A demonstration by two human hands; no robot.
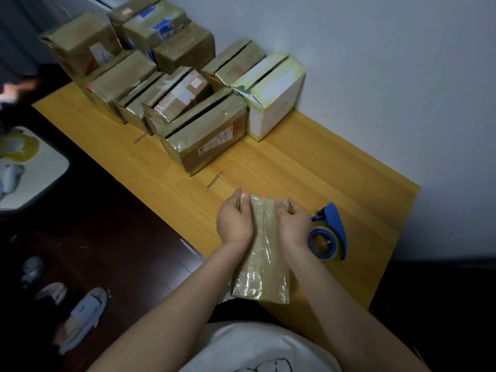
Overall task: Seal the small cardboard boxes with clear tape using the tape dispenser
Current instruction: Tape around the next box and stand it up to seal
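Note:
A small brown cardboard box [264,253] lies near the front edge of the wooden table [308,167], with clear tape running along its top seam. My left hand [234,220] grips its far left corner, fingers curled over the edge. My right hand [292,224] grips the far right corner the same way. The blue tape dispenser [328,233] with a clear tape roll lies on the table just right of my right hand, untouched.
Several cardboard boxes [206,130] and a white box [271,98] crowd the far left of the table against the wall. Some have open top slits. Slippers [83,315] lie on the dark floor at left. The table's right edge is near the dispenser.

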